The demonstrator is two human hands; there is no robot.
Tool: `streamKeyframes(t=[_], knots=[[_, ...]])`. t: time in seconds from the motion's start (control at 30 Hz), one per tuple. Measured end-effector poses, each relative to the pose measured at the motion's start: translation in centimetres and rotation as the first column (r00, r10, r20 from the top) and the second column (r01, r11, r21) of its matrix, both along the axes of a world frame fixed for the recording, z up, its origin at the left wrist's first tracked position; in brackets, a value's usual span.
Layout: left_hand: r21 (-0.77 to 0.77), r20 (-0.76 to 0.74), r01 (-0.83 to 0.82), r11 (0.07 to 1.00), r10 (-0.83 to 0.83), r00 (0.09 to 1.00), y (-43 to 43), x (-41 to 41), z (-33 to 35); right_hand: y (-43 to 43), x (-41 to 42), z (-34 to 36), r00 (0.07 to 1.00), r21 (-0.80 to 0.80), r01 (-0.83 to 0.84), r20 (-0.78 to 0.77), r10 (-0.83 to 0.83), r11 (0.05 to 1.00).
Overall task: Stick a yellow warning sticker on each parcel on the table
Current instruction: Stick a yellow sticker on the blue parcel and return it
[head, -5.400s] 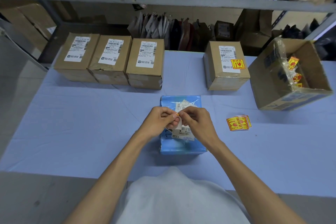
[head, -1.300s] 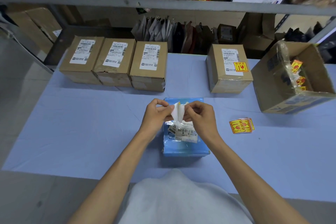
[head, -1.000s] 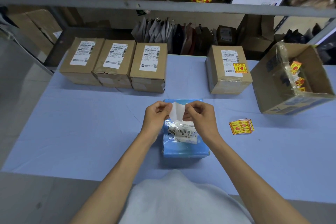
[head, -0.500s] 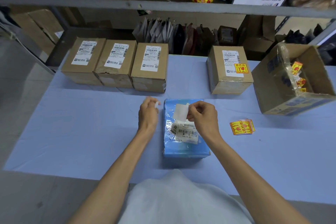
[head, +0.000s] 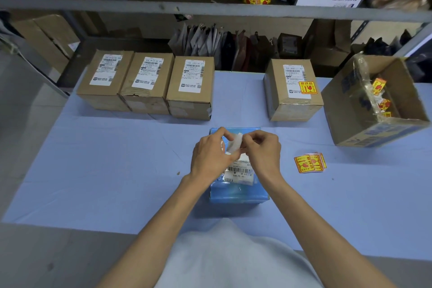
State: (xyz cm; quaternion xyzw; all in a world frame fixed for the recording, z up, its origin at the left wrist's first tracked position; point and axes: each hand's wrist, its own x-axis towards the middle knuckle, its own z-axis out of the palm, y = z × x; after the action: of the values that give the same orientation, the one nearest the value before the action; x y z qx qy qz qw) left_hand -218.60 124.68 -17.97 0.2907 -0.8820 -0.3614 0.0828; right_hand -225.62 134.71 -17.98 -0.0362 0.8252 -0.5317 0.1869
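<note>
Pinched white sticker piece (head: 235, 145) between left hand (head: 211, 159) and right hand (head: 264, 154), both curled tight, just above blue parcel (head: 236, 193) near front edge of table (head: 112, 170). Risked adhesive folding onto itself, or covering barcode label (head: 239, 169) through skewed lowering. Found open room to left; spare stickers (head: 309, 163) near right, three unstickered boxes (head: 149, 77) well behind.

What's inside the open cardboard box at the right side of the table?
Inside the open box, several yellow warning stickers sit beside crumpled clear plastic. The box's near wall hides its floor, so anything lower down cannot be seen.
</note>
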Motion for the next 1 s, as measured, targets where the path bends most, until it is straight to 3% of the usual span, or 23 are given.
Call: streamKeyframes(t=[0.1, 0.2, 0.27, 0.37, 0.47, 0.87, 1.0], knots=[[-0.055, 0.061, 0.018, 0.998, -0.015, 0.998, 0.2, -0.3, 0.3, 0.2, 0.0, 0.1, 1.0, -0.025, -0.017, 0.021, 0.017, 1.0], [-0.028, 0.059, -0.049, 0.998, 0.051, 0.997, 0.1, -0.3, 0.3, 0.3, 0.0, 0.4, 0.997, -0.152, -0.032, 0.064, 0.042, 0.988], [0.144, 0.017, -0.134, 0.98, 0.133, 0.991, -0.7, -0.1, 0.1, 0.7, -0.1, 0.0, 0.999, -0.186, -0.002, 0.042, 0.01, 0.983], [0.501, -0.041, -0.173, 0.848, 0.223, 0.974, -1.9, 0.1, 0.4, 1.3, -0.6, -0.8, 0.999, -0.113, -0.03, 0.023, 0.033, 0.993], [0.604, -0.04, -0.141, 0.784, 0.206, 0.978, -2.3, 0.4, 0.9, 1.3, -0.9, -0.5, 0.98, -0.203, -0.098, 0.15, 0.13, 0.974], [0.634, -0.008, -0.092, 0.768, 0.126, 0.992, -2.6, 0.8, 0.7, 1.6, -1.6, -0.4, 0.973, -0.295, -0.118, 0.154, 0.169, 0.948], [0.583, 0.068, -0.189, 0.79, 0.184, 0.98, -2.4, 0.5, 0.5, 1.5, -1.7, -0.9, 0.978, -0.247, -0.118, 0.138, 0.155, 0.962]])
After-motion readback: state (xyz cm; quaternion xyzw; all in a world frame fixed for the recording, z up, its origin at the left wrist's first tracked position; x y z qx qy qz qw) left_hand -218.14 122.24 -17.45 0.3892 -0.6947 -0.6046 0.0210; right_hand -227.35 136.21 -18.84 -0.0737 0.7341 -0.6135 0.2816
